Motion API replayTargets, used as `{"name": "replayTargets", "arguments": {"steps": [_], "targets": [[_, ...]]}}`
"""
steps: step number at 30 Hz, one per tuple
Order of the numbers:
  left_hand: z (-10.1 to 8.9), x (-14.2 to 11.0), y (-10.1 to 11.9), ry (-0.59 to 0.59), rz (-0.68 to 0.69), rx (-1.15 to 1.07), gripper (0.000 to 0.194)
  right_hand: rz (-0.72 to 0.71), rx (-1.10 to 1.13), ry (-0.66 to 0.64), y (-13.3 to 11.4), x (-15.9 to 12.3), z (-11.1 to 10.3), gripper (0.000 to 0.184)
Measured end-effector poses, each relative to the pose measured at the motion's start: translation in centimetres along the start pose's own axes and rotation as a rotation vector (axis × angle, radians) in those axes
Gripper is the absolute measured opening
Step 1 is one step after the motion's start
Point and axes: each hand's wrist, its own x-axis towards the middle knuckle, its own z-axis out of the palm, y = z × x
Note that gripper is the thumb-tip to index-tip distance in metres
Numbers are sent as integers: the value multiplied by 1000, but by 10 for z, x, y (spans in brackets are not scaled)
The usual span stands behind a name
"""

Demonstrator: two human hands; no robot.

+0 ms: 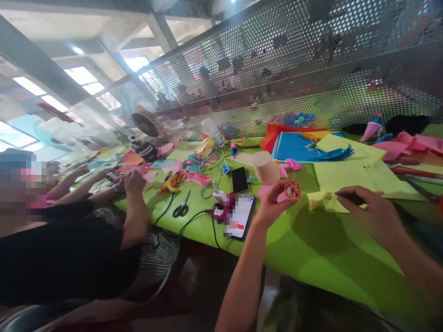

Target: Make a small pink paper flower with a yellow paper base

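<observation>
My left hand (268, 205) is closed around a small pink paper roll (292, 189); its round end is turned up and shows crumpled, brownish-pink stuff inside. To the right, the fingertips of my right hand (372, 210) come together at the edge of a small, creased yellow paper piece (321, 201) and appear to pinch it. Beyond that hand lies a larger pale-yellow sheet (353, 173). A bright pink wrapped paper piece (293, 164) and a cream-coloured cup-shaped roll (266, 169) sit just behind my left hand.
Scissors (181, 209), a black phone (240, 180) and a lit phone (241, 214) lie left on the green table (290, 258), among cables. Blue sheets (294, 150) are stacked at the back before a perforated metal screen (270, 74). A co-worker (69, 253) sits to the left.
</observation>
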Motion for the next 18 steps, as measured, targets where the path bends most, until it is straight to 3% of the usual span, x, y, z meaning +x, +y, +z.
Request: {"name": "replayTargets", "arguments": {"steps": [7, 10, 13, 18], "targets": [[4, -5, -7, -9, -160, -17, 68, -158, -192, -50, 19, 17, 1, 34], [10, -12, -3, -62, -253, -73, 73, -222, -50, -23, -1, 9, 4, 26], [18, -17, -1, -128, -300, -175, 68, -397, 101, -34, -36, -4, 6, 17], [28, -20, -8, -132, -331, -202, 63, -612, -28, 7, -69, -16, 14, 21]]}}
